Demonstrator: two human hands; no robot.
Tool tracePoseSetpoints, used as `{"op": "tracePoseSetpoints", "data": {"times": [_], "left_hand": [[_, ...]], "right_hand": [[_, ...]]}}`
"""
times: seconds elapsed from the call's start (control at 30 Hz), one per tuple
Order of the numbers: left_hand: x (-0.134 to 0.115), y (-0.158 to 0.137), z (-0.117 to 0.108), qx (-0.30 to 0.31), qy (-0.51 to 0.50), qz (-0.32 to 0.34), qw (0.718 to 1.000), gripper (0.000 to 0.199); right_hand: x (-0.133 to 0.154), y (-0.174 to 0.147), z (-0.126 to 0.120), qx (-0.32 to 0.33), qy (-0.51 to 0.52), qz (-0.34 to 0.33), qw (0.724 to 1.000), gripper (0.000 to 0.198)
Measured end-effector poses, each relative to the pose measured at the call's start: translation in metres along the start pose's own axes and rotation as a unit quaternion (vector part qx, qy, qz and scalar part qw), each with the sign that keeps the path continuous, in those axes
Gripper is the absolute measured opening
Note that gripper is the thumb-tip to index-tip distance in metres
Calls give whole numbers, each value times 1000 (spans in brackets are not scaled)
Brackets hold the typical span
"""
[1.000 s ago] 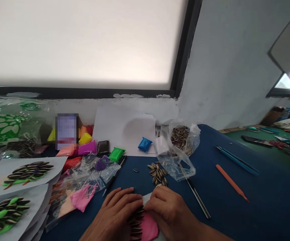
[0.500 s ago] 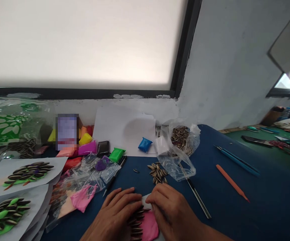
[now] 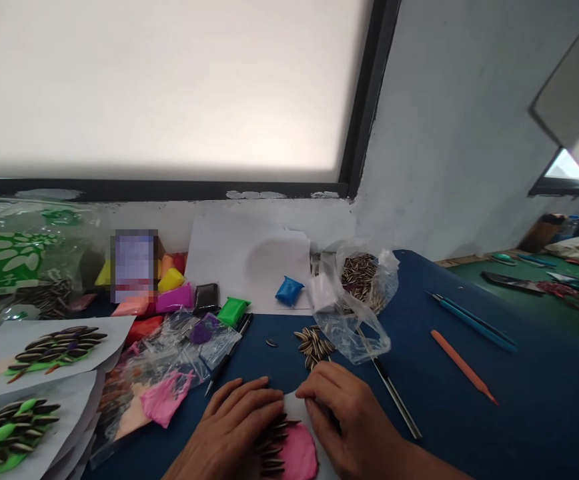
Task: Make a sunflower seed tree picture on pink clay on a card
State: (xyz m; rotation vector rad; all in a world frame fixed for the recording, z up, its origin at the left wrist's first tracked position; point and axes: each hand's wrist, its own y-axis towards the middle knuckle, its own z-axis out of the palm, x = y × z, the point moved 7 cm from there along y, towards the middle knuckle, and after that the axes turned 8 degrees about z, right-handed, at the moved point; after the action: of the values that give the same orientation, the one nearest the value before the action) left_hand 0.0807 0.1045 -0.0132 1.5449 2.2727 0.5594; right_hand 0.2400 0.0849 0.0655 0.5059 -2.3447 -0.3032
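At the front of the table, a pink clay piece (image 3: pixel 299 452) lies on white paper (image 3: pixel 294 403), with several striped sunflower seeds (image 3: pixel 272 448) set in rows along its left side. My left hand (image 3: pixel 234 427) rests over the left of the paper, fingers stretched out and partly covering the seeds. On the right, my right hand (image 3: pixel 347 413) is closed in a pinch above the paper's upper edge; its fingertips hide whatever they hold. Just beyond it sits a small heap of sunflower seeds (image 3: pixel 314 345), with one loose seed (image 3: pixel 271 343) to the left.
Behind the heap stands a clear plastic bag of seeds (image 3: pixel 359 277). Blue tweezers (image 3: pixel 472 320), an orange tool (image 3: pixel 463 367) and a silver-and-black pen (image 3: pixel 397 397) lie right. Leftward are clay packets (image 3: pixel 233 311), opened pink clay (image 3: pixel 167 399) and paper sheets with seed-and-clay pieces (image 3: pixel 14 430).
My right hand has shifted slightly right, away from the pink clay, uncovering more of it and the paper. My left hand stays nearly still.
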Motion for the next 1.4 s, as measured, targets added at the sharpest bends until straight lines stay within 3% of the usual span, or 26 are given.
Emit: {"op": "tracePoseSetpoints", "data": {"times": [0.13,0.27,0.4,0.63,0.8,1.03,1.1,1.17,1.27,1.4], "left_hand": [[-1,3,1,22,-9,-37,999,68],[-4,7,2,27,-5,-51,998,68],[-1,7,4,25,6,-46,999,56],[2,3,7,43,-19,-45,998,69],[2,3,9,32,-19,-27,999,68],[-2,7,0,30,-33,-73,996,76],[-4,8,-1,33,-41,-69,996,80],[-5,9,-1,36,-44,-66,996,85],[-5,8,-1,30,-40,-68,996,88],[-6,8,-3,24,-40,-61,997,83]], "right_hand": [[-12,11,-13,-7,-44,36,998,19],[-16,32,-19,23,-118,56,991,16],[-10,58,-1,90,-216,37,972,14],[-6,90,39,146,-254,-21,956,10],[-4,96,47,167,-263,-47,949,22],[4,72,10,102,-167,-9,981,21],[7,54,-7,60,-45,16,997,15],[8,34,-18,28,85,26,996,14],[8,8,-20,4,168,20,986,15],[3,-9,-11,-8,158,9,987,13]]}}
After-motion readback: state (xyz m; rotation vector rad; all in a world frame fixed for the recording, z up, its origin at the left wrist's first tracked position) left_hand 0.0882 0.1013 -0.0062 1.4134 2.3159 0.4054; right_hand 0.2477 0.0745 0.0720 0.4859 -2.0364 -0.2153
